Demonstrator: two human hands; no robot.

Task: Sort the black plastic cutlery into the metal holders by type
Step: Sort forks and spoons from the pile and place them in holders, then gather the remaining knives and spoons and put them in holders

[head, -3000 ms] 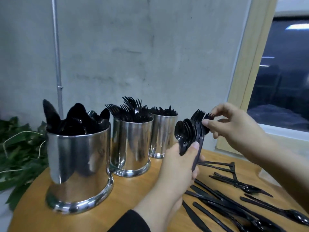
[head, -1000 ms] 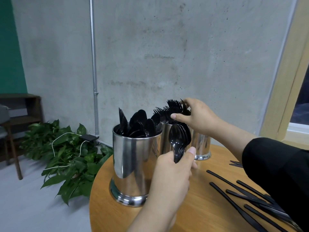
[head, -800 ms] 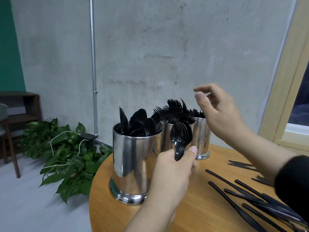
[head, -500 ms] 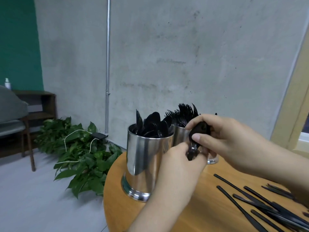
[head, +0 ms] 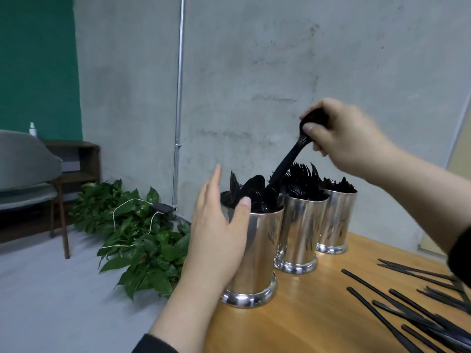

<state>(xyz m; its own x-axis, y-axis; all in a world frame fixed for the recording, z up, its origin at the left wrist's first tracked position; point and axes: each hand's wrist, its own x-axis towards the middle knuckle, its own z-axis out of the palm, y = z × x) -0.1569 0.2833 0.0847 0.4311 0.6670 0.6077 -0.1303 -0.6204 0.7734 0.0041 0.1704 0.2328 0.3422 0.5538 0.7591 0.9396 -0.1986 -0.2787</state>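
Observation:
Three shiny metal holders stand in a row on the wooden table. The nearest holder (head: 260, 253) is full of black spoons, the middle holder (head: 299, 233) bristles with forks, and the far holder (head: 335, 222) holds more black cutlery. My right hand (head: 344, 138) grips a bunch of black spoons (head: 288, 161) by their bowls, handles slanting down into the nearest holder. My left hand (head: 216, 235) rests against the left side of that holder, fingers spread. Loose black cutlery (head: 413, 309) lies on the table at the right.
The round table's edge (head: 204, 322) runs just left of the nearest holder. On the floor to the left are green plants (head: 142, 235) with a white cable, and a grey chair (head: 28, 179) stands by a dark shelf. A concrete wall rises behind the holders.
My right hand took the spoons from my left hand and lifted them over the nearest holder, handles going in. My left hand let go and moved to the holder's side.

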